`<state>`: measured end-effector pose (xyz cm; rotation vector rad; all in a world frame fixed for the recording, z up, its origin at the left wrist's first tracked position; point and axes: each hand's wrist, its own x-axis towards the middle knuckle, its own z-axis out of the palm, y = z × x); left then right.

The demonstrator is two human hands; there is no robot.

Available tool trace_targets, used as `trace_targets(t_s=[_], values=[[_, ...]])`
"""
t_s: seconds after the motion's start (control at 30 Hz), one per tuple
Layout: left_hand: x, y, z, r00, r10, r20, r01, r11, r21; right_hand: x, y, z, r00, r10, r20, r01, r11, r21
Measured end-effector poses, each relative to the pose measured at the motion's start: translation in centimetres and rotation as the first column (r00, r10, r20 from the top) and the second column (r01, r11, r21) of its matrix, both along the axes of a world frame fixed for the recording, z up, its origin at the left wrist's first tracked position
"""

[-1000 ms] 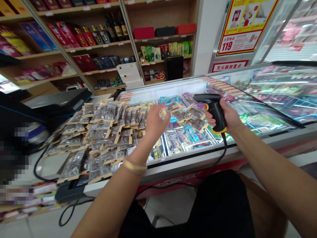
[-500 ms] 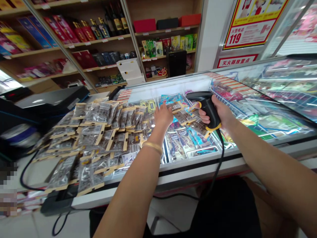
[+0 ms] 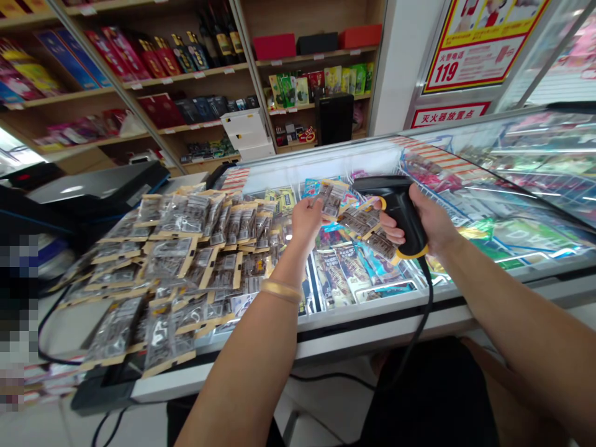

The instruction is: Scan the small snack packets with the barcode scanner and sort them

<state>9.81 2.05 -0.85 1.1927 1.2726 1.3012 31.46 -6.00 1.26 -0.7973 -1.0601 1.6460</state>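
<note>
My left hand (image 3: 307,218), with a gold bangle on its wrist, pinches a small clear plastic packet (image 3: 332,197) with a printed label and a tan strip. Wrapped round the handle of a black and yellow barcode scanner (image 3: 401,208) is my right hand (image 3: 435,220). The scanner's head points left, over the held packet's right side. Just below it, further packets (image 3: 362,218) lie overlapping on the glass; whether my right fingers also touch them I cannot tell. A large heap of similar packets (image 3: 179,254) spreads to the left of my left hand.
A glass-topped freezer (image 3: 321,326) stands before me, with bagged goods inside. The scanner's black cable (image 3: 426,298) hangs over its front edge. Dark counter equipment (image 3: 100,186) is at the left. Behind are stocked shelves (image 3: 200,74) and a red-and-yellow sign (image 3: 484,53).
The packet in my left hand has come up and turned its label more towards me. My right hand and the scanner have shifted slightly right and down.
</note>
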Motion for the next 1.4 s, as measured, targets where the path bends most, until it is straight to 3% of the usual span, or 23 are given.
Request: trace_targets(t_s=[0.1, 0.2, 0.43, 0.8, 0.93, 1.03, 1.13, 1.23, 1.4], values=[[0.7, -0.5, -0.1, 0.965, -0.038, 0.259, 0.040, 0.999, -0.002, 0.0, 0.0, -0.4, 0.998, 0.066, -0.013, -0.066, 0.998, 0.006], [1.2, -0.9, -0.2, 0.946, -0.005, 0.324, 0.009, 1.000, -0.011, 0.1, 0.0, -0.7, 0.992, 0.127, -0.007, -0.127, 0.992, -0.004], [1.6, -1.1, -0.5, 0.951, 0.022, 0.310, -0.015, 1.000, -0.024, 0.3, 0.2, -1.2, 0.984, 0.177, 0.021, -0.176, 0.983, -0.049], [1.6, -1.2, -0.5, 0.952, 0.028, 0.306, -0.018, 0.999, -0.036, 0.2, 0.3, -1.3, 0.988, 0.153, 0.036, -0.150, 0.986, -0.077], [1.9, -1.7, 0.4, 0.944, 0.094, 0.315, -0.069, 0.993, -0.091, 0.4, -0.1, -0.9, 0.992, 0.119, 0.038, -0.118, 0.993, -0.030], [1.3, -2.7, 2.0, 0.941, 0.180, 0.288, -0.152, 0.982, -0.116, 0.3, -0.6, -0.3, 0.997, 0.054, 0.048, -0.055, 0.998, 0.008], [-1.2, -4.6, 4.2, 0.940, 0.128, 0.317, -0.125, 0.992, -0.030, -0.8, -1.2, 0.5, 0.997, 0.015, 0.078, -0.018, 0.999, 0.043], [-5.7, -7.0, 6.1, 0.951, 0.079, 0.300, -0.117, 0.987, 0.109, -3.2, -1.7, 1.2, 0.996, 0.051, 0.073, -0.056, 0.996, 0.071], [-15.6, -9.9, 7.2, 0.939, 0.336, 0.073, -0.341, 0.886, 0.315, -8.5, -1.7, 1.7, 0.985, 0.169, 0.032, -0.170, 0.984, 0.057]])
